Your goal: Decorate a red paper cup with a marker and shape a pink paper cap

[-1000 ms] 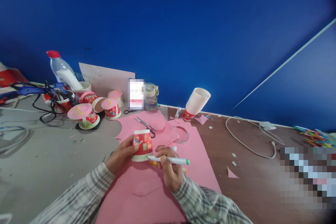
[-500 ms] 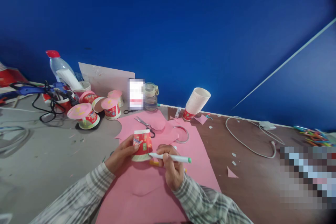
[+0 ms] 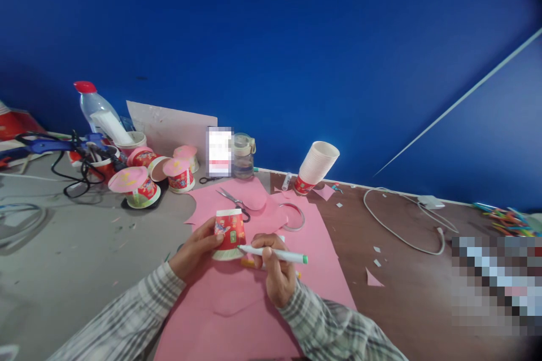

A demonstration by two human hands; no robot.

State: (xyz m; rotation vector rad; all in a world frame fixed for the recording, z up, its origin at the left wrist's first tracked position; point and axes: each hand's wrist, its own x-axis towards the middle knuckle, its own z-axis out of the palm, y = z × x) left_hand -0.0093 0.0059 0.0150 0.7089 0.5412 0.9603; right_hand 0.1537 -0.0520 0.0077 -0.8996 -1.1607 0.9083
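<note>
While the red paper cup (image 3: 231,231) is held narrow end up over the pink paper sheet (image 3: 228,327), its pale green flared edge is met near the right side by the tip of a white marker (image 3: 283,255); actual contact can't be confirmed. Cup is gripped at its left side by the left hand (image 3: 195,251), thumb laid across the front. Marker is pinched by the right hand (image 3: 277,273), green end pointed right. An orange pen (image 3: 249,263) is partly hidden behind the right hand, on the sheet. Scissors (image 3: 231,197) are laid just beyond the cup, blades pointed away, with a ring (image 3: 304,217) set to their right. Pink-topped cups (image 3: 181,180) are grouped at far left, near a red-capped bottle (image 3: 95,102). A leaning cup stack (image 3: 317,166) is stood by the blue wall (image 3: 271,56), with a small white tube (image 3: 287,181) placed to its left. A white cable (image 3: 404,247) is looped on the brown tabletop (image 3: 406,316) at right.
</note>
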